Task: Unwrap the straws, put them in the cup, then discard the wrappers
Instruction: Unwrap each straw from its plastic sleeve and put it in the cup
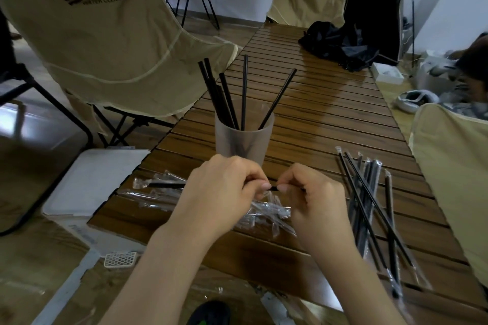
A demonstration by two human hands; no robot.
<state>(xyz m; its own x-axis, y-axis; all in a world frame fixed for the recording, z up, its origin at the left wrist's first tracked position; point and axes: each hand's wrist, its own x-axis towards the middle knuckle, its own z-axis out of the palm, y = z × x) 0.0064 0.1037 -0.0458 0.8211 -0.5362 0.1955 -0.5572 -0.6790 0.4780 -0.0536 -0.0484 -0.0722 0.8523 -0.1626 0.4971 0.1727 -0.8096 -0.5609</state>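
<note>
Both hands, left [221,190] and right [314,195], pinch one black straw [273,188] just in front of the cup [244,140] near the table [330,119] front edge, empty wrappers [266,212] beneath, wrapped straws [369,206] at the right edge, chair [105,34] off the left.

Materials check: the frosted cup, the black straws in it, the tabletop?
Frosted translucent cup: likely matte plastic; straws show dimly through its wall. Thin black straws: probably plastic, smooth, rigid-looking. Slatted brown tabletop: wood-grain slats, glossy reflections; real wood or laminate unclear.
</note>
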